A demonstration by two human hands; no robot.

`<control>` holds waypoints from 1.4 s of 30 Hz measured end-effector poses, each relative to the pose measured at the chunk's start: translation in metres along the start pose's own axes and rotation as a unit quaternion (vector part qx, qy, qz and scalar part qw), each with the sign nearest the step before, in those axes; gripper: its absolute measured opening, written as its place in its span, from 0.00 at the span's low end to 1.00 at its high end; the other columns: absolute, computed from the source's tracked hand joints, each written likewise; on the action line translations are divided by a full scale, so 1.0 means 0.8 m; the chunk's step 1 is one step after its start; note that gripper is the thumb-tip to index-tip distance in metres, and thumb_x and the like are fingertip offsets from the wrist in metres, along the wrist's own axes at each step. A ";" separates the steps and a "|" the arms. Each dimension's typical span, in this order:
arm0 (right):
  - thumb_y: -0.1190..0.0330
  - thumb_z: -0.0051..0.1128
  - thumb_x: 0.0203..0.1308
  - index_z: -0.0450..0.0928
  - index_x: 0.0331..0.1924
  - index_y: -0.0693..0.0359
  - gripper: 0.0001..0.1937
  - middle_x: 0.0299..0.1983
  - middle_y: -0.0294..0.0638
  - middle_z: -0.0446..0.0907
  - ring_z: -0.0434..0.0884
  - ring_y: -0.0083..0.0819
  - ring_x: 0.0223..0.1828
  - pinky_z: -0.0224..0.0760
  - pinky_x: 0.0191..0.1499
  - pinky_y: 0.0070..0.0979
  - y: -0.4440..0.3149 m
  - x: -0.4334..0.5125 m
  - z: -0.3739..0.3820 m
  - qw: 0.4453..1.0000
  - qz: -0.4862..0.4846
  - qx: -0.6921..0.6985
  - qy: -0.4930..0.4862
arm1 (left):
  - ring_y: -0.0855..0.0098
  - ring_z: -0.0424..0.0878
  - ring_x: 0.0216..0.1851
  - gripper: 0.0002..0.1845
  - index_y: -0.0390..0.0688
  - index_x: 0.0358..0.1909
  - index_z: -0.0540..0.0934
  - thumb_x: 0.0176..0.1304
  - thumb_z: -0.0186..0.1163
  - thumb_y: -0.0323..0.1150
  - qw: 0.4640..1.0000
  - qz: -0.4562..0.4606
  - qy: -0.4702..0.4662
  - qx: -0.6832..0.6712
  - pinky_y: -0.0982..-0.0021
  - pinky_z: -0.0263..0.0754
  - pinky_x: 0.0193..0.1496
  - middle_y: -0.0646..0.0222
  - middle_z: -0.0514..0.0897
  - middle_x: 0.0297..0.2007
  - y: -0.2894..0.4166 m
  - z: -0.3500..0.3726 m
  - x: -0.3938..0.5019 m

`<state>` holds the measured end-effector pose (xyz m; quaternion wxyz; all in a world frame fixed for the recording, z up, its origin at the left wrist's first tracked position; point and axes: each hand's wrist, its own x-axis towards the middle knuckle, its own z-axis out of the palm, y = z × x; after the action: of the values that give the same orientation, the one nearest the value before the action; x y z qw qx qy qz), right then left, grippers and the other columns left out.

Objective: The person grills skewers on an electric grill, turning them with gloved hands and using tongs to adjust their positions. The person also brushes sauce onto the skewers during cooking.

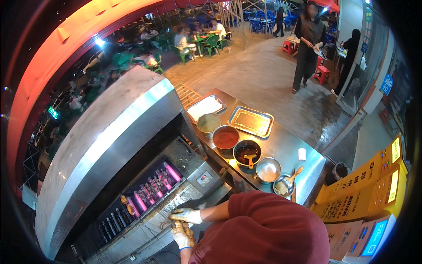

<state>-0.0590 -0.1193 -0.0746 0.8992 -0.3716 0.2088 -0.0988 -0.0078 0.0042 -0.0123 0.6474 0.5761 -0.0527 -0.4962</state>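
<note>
Both my hands wear pale knitted work gloves with brown stains and are close together at the front edge of a grill (pixel 155 221). My right hand (pixel 186 215) lies over the near ends of thin skewers (pixel 166 209), fingers bent. Just below it is my left hand (pixel 183 233), its fingers curled; whether either grips the skewers is hidden. Dark pieces of meat (pixel 155 187) on several skewers lie above glowing pink heating tubes (pixel 140 201). Left of them is a browned piece of food (pixel 129 205).
A grey metal hood (pixel 108 132) overhangs the grill. On the steel table (pixel 296 148) stand a red-powder pot (pixel 226 138), a dark-sauce pot (pixel 247 152) with a brush, other pots, and metal trays (pixel 251 121). Yellow boxes (pixel 356 184) stand at right. A person (pixel 308 46) is on the pavement beyond.
</note>
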 end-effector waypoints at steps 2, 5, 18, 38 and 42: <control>0.54 0.62 0.73 0.78 0.65 0.61 0.25 0.52 0.32 0.82 0.76 0.19 0.51 0.71 0.53 0.20 -0.001 -0.003 0.001 1.000 -0.017 -0.003 -0.006 | 0.82 0.59 0.09 0.14 0.53 0.40 0.74 0.77 0.58 0.51 1.000 -0.009 0.007 0.000 0.76 0.49 0.10 0.79 0.71 0.19 0.001 0.000 0.002; 0.55 0.62 0.73 0.80 0.61 0.60 0.21 0.49 0.29 0.83 0.76 0.17 0.47 0.72 0.50 0.20 -0.007 -0.013 0.013 0.999 -0.028 0.004 -0.015 | 0.81 0.60 0.10 0.13 0.53 0.40 0.74 0.77 0.58 0.50 1.000 -0.007 0.028 0.009 0.75 0.49 0.10 0.78 0.73 0.20 0.001 -0.001 0.000; 0.72 0.68 0.65 0.84 0.52 0.61 0.13 0.44 0.37 0.86 0.84 0.27 0.43 0.79 0.47 0.29 -0.007 0.019 0.020 0.994 -0.001 0.103 0.039 | 0.77 0.63 0.10 0.15 0.51 0.35 0.72 0.76 0.60 0.48 1.000 -0.007 0.027 0.011 0.72 0.52 0.10 0.73 0.73 0.18 0.005 -0.003 -0.006; 0.69 0.65 0.69 0.81 0.52 0.64 0.12 0.45 0.38 0.85 0.85 0.28 0.43 0.80 0.45 0.27 -0.044 -0.034 0.042 0.993 -0.016 0.055 0.108 | 0.77 0.60 0.09 0.23 0.44 0.32 0.78 0.75 0.60 0.54 0.999 0.026 0.004 0.017 0.72 0.51 0.13 0.74 0.67 0.12 0.009 0.001 -0.032; 0.68 0.65 0.70 0.81 0.53 0.64 0.13 0.45 0.38 0.85 0.84 0.27 0.45 0.79 0.47 0.28 -0.042 -0.029 0.028 0.991 -0.046 0.035 0.123 | 0.78 0.58 0.09 0.24 0.43 0.33 0.78 0.75 0.58 0.55 0.999 0.012 0.007 0.038 0.73 0.50 0.13 0.75 0.66 0.12 0.011 0.005 -0.028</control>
<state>-0.0705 -0.1214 -0.0296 0.8737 -0.3340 0.2971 -0.1921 -0.0166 0.0157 0.0070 0.6316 0.6029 -0.0742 -0.4818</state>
